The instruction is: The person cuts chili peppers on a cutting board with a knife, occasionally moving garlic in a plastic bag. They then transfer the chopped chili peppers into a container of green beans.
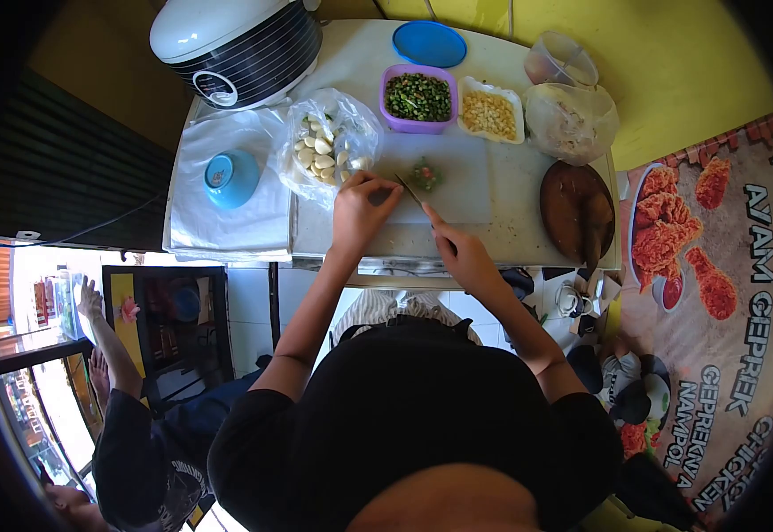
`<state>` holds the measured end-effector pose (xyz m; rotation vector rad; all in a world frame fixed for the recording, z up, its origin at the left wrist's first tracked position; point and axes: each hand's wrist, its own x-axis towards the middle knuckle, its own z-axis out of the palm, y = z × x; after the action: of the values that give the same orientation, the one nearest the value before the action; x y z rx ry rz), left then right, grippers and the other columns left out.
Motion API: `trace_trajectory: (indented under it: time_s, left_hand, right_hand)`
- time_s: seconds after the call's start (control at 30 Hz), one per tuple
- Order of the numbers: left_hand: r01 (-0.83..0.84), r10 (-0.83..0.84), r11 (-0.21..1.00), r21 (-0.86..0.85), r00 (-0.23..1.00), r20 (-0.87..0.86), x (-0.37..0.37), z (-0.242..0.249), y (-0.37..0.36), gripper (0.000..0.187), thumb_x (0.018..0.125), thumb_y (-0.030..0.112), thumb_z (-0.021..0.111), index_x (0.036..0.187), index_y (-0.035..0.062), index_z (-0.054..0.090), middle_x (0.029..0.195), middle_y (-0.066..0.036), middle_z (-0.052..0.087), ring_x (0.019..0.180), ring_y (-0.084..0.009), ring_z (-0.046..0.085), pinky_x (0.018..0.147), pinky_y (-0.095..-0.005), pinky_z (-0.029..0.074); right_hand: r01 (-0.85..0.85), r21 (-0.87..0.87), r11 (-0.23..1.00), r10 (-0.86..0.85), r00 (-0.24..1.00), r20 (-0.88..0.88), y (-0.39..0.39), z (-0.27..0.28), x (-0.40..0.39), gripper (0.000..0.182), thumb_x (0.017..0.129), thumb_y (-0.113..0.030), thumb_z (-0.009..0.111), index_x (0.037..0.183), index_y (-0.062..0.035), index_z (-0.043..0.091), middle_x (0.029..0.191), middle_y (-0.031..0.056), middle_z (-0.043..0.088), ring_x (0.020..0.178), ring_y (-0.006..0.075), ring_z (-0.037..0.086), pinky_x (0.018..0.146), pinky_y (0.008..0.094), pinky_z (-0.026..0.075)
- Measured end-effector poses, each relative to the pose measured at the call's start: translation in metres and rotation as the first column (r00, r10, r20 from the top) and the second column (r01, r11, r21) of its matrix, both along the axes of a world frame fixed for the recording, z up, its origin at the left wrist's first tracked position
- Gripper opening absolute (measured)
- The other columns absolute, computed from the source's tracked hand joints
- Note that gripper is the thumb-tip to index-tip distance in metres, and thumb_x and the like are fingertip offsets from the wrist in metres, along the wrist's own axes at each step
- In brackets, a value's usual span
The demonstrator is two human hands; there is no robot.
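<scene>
"Knife (410, 189) in the right hand (468, 255): why held so?"

"The fingers close on its handle, the index finger apparently laid forward, probably for control; the blade slants over the cutting board (464, 197), tip toward the left hand (364, 210)."

"And that hand?"

"Its fingers curl in at the board's left side, thumb and forefinger drawn together beside the tip. Whether they pinch anything, one cannot tell."

"The chopped green pieces (425, 174)?"

"Heaped on the board just beside the blade, seemingly to keep them gathered."

"The surrounding vessels?"

"A clear bag (357, 115) of garlic cloves (317, 160) lies left of the board, likely for easy reach. Beyond the board, a purple tub (417, 128) and a white tub (493, 137) stand uncovered on the desk (351, 53), perhaps for access; right of it sits the mortar (559, 208), apart from the blade."
</scene>
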<state>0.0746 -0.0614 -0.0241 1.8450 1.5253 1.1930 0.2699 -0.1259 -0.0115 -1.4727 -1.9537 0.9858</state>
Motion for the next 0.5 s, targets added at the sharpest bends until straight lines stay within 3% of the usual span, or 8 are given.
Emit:
trace_trajectory:
  time_s: [0.07, 0.1, 0.17, 0.27, 0.4, 0.47, 0.5]
  left_hand:
    - [-0.004, 0.004, 1.000, 0.001, 1.000, 0.006, 0.000, -0.001, 0.000, 0.014, 0.075, 0.015, 0.076, 0.084, 0.0056, 0.074, 0.083, -0.010, 0.063, 0.074, -0.0252, 0.063, 0.069, -0.0342, 0.050]
    - [-0.006, 0.006, 1.000, 0.006, 1.000, 0.008, 0.001, -0.001, 0.000, 0.014, 0.075, 0.015, 0.076, 0.084, 0.0056, 0.074, 0.083, -0.010, 0.063, 0.074, -0.0252, 0.063, 0.069, -0.0342, 0.050]
    - [-0.007, 0.007, 1.000, 0.018, 1.000, 0.005, 0.001, -0.001, -0.001, 0.014, 0.074, 0.015, 0.076, 0.084, 0.0055, 0.074, 0.082, -0.011, 0.063, 0.074, -0.0254, 0.063, 0.069, -0.0345, 0.051]
    - [0.001, 0.000, 1.000, 0.012, 1.000, -0.031, 0.000, 0.002, -0.002, 0.015, 0.075, 0.014, 0.076, 0.086, 0.0043, 0.074, 0.083, -0.011, 0.065, 0.076, -0.0223, 0.065, 0.071, -0.0317, 0.051]
    - [0.017, -0.017, 1.000, 0.004, 1.000, -0.020, -0.001, 0.002, -0.002, 0.014, 0.075, 0.013, 0.077, 0.086, 0.0045, 0.074, 0.083, -0.011, 0.065, 0.077, -0.0222, 0.065, 0.071, -0.0316, 0.051]
    - [0.008, -0.008, 1.000, -0.013, 0.999, 0.041, -0.001, 0.001, 0.000, 0.015, 0.074, 0.018, 0.077, 0.084, 0.0074, 0.075, 0.080, -0.010, 0.063, 0.073, -0.0259, 0.063, 0.070, -0.0353, 0.051]
    - [0.008, -0.008, 1.000, -0.006, 0.999, 0.037, 0.000, 0.000, 0.001, 0.015, 0.074, 0.018, 0.077, 0.084, 0.0074, 0.075, 0.080, -0.010, 0.063, 0.073, -0.0259, 0.063, 0.070, -0.0353, 0.051]
  right_hand:
    - [0.021, -0.124, 0.992, -0.028, 0.998, -0.058, -0.009, 0.003, 0.008, 0.051, 0.095, -0.011, 0.050, 0.144, -0.0193, 0.039, 0.062, 0.0180, 0.051, 0.051, 0.0238, 0.051, 0.057, 0.0353, 0.044]
    - [0.018, -0.119, 0.993, -0.025, 0.998, -0.057, -0.012, -0.003, 0.011, 0.051, 0.095, -0.011, 0.050, 0.144, -0.0193, 0.039, 0.062, 0.0180, 0.051, 0.051, 0.0238, 0.051, 0.057, 0.0353, 0.044]
    - [0.037, 0.020, 0.999, -0.031, 0.968, -0.250, -0.016, -0.018, 0.016, 0.048, 0.097, -0.012, 0.049, 0.143, -0.0187, 0.041, 0.062, 0.0131, 0.048, 0.057, 0.0126, 0.044, 0.059, 0.0304, 0.042]
    - [0.026, -0.104, 0.994, -0.047, 0.979, -0.197, -0.011, -0.004, 0.014, 0.047, 0.097, -0.013, 0.049, 0.143, -0.0178, 0.040, 0.063, 0.0096, 0.045, 0.060, 0.0102, 0.040, 0.060, 0.0286, 0.041]
    - [0.031, -0.075, 0.997, -0.045, 0.978, -0.202, 0.003, 0.003, 0.008, 0.048, 0.097, -0.013, 0.051, 0.144, -0.0170, 0.039, 0.063, 0.0055, 0.037, 0.058, 0.0100, 0.035, 0.056, 0.0266, 0.038]
    - [0.071, -0.110, 0.991, -0.102, 0.948, -0.303, 0.007, 0.004, 0.010, 0.047, 0.099, -0.014, 0.050, 0.144, -0.0159, 0.039, 0.063, -0.0050, 0.035, 0.057, 0.0057, 0.033, 0.053, 0.0215, 0.033]
    - [0.071, -0.104, 0.992, -0.100, 0.947, -0.307, 0.009, 0.003, 0.013, 0.047, 0.099, -0.014, 0.050, 0.144, -0.0159, 0.039, 0.063, -0.0050, 0.035, 0.057, 0.0057, 0.033, 0.053, 0.0215, 0.033]
